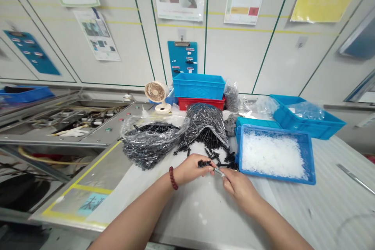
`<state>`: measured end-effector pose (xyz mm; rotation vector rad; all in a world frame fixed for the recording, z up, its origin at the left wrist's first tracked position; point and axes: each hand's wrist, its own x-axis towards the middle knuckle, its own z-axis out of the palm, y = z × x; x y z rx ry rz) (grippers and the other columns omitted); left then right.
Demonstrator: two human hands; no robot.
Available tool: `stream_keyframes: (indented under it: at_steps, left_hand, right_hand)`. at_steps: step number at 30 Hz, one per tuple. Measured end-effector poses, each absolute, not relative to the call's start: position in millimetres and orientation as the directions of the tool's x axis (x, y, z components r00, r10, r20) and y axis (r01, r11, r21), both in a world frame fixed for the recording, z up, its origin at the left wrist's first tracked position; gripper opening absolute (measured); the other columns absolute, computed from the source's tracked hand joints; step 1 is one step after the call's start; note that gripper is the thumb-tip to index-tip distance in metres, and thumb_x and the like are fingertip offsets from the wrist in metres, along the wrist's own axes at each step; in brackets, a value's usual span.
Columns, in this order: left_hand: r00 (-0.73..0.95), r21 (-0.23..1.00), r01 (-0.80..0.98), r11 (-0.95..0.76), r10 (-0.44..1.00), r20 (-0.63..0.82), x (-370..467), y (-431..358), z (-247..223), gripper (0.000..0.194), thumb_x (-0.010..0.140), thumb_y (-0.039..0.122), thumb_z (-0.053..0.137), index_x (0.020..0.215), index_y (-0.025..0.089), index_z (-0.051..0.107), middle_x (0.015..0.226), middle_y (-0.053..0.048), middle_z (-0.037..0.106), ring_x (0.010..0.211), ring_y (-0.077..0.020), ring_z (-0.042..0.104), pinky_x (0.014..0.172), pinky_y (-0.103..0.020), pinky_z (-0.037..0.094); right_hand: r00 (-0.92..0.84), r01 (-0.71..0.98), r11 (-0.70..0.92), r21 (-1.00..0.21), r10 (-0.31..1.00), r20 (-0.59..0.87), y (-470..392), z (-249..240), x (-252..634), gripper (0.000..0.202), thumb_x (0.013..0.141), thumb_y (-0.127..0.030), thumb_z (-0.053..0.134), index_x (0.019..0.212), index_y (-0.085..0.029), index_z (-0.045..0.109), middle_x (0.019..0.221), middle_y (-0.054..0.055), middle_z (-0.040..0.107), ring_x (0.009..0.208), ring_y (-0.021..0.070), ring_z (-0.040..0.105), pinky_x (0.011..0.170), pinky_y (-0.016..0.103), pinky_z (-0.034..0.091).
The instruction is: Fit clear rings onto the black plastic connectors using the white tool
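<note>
My left hand (189, 170), with a dark red bead bracelet at its wrist, is closed around several small black plastic fittings (204, 163). My right hand (240, 188) pinches a slim silvery-white rod (218, 172) whose far end meets the fingers of my left hand. Whether the rod touches a fitting is too small to tell. Just beyond both hands, loose black fittings (215, 155) spill from an open clear bag (205, 121). To the right of my right hand, a blue tray (241, 156) holds a heap of small white rings (272, 154).
Another clear bag of black parts (146, 148) stands at the left. Behind are a small beige fan (155, 93), a blue bin (199, 87) on a red bin (186, 104), and a larger blue bin (325, 129). A metal strip (354, 177) lies far right.
</note>
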<state>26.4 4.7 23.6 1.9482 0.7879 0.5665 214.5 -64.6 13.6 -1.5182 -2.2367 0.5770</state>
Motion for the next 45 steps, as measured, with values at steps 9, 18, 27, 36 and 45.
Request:
stream_keyframes:
  at_steps: [9,18,27,36,45]
  left_hand:
    - [0.698,0.899,0.280,-0.338,0.714,0.051,28,1,25,0.027,0.078,0.033,0.054,0.086,0.011,0.066,0.072,-0.004,0.067,0.052,-0.0093,0.050,0.053,-0.018,0.041]
    - [0.716,0.889,0.264,-0.375,0.694,0.079,30,-1,24,0.023,0.077,0.031,0.054,0.085,0.013,0.067,0.074,-0.004,0.069,0.054,-0.0097,0.052,0.053,-0.017,0.041]
    - [0.709,0.881,0.265,-0.392,0.699,0.097,30,-1,21,0.023,0.076,0.029,0.056,0.086,0.012,0.068,0.077,-0.006,0.070,0.062,-0.0124,0.058,0.059,-0.019,0.045]
    - [0.581,0.951,0.199,-0.238,0.810,0.081,28,5,22,0.033,0.072,0.043,0.062,0.078,0.011,0.065,0.063,-0.003,0.063,0.051,-0.0093,0.049,0.050,-0.018,0.041]
    - [0.276,0.794,0.319,-0.517,0.852,0.444,-18,20,77,0.039,0.074,0.050,0.058,0.071,0.011,0.059,0.066,-0.002,0.058,0.062,-0.0120,0.051,0.062,-0.021,0.041]
  right_hand:
    - [-0.276,0.873,0.283,-0.397,0.958,0.077,-67,16,213,0.030,0.089,-0.028,0.033,0.082,-0.021,0.062,0.072,0.002,0.064,0.065,0.0155,0.057,0.055,0.023,0.030]
    - [-0.182,0.943,0.202,-0.266,0.978,0.098,-67,11,212,0.035,0.088,-0.036,0.038,0.062,-0.020,0.055,0.062,0.001,0.063,0.057,0.0142,0.056,0.048,0.025,0.020]
    - [-0.070,0.976,0.080,-0.203,0.996,0.056,-68,12,209,0.035,0.087,-0.040,0.041,0.062,-0.020,0.056,0.063,0.004,0.065,0.059,0.0168,0.060,0.047,0.026,0.016]
    - [-0.101,0.963,0.111,-0.247,0.993,0.055,-67,11,211,0.037,0.087,-0.041,0.036,0.059,-0.022,0.053,0.058,0.003,0.064,0.055,0.0192,0.060,0.045,0.025,0.022]
    - [-0.183,0.894,0.211,-0.395,0.977,0.106,-60,-2,217,0.040,0.086,-0.049,0.031,0.063,-0.026,0.054,0.060,0.003,0.065,0.056,0.0209,0.061,0.048,0.025,0.036]
